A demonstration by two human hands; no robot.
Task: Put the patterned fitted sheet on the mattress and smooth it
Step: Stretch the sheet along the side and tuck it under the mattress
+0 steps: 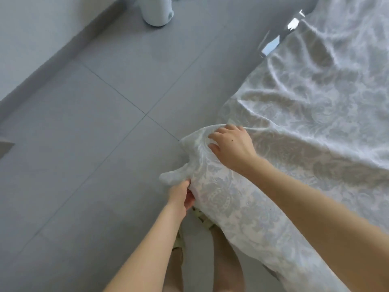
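Note:
The patterned fitted sheet (305, 114), white with a pale blue floral print, lies rumpled over the mattress on the right side of the head view. At the mattress's near corner my left hand (181, 193) grips a bunched fold of the sheet's hem and holds it out past the corner. My right hand (230, 144) rests on top of the corner, with curled fingers pinching the sheet at its edge. The sheet hides the mattress here. A glossy strip, seemingly plastic wrap on the mattress (271, 43), shows at the far edge.
Grey tiled floor (94, 123) spreads to the left of the bed. A white rounded object (156, 11) stands on the floor at the top, near the wall's grey baseboard (63, 53). My feet in sandals (202, 220) are below the sheet corner.

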